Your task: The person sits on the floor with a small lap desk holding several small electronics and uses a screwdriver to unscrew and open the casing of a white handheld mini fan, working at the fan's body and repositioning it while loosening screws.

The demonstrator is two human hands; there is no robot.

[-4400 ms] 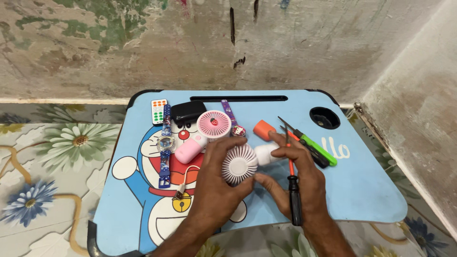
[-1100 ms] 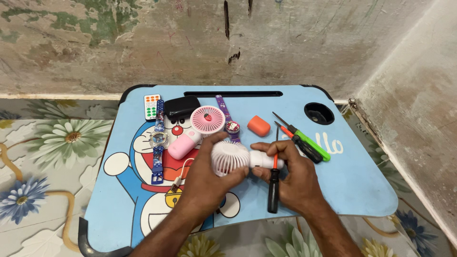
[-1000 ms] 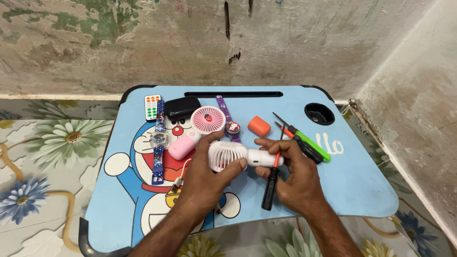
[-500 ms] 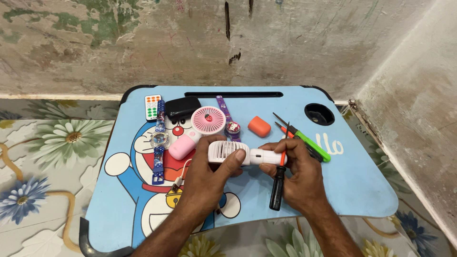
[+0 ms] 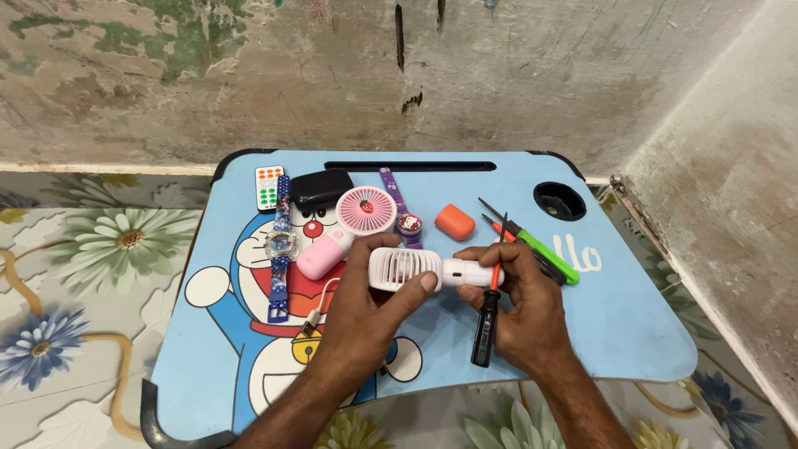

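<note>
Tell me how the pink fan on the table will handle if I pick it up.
The pink fan looks like light plastic, so probably easy to lift. Its round head seems bigger than the handle, so it may feel top-heavy. Lying flat on the table, it seems unlikely to roll.

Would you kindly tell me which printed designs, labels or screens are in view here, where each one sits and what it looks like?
Cartoon print: left half of the blue lap table, a blue and white character with a red mouth.
White lettering: table's right side, below the round cup hole.
Strawberry sticker: centre of the pink fan's round grille, small and red.
Remote control: table's top left, white, coloured buttons.
No screens visible.
</note>
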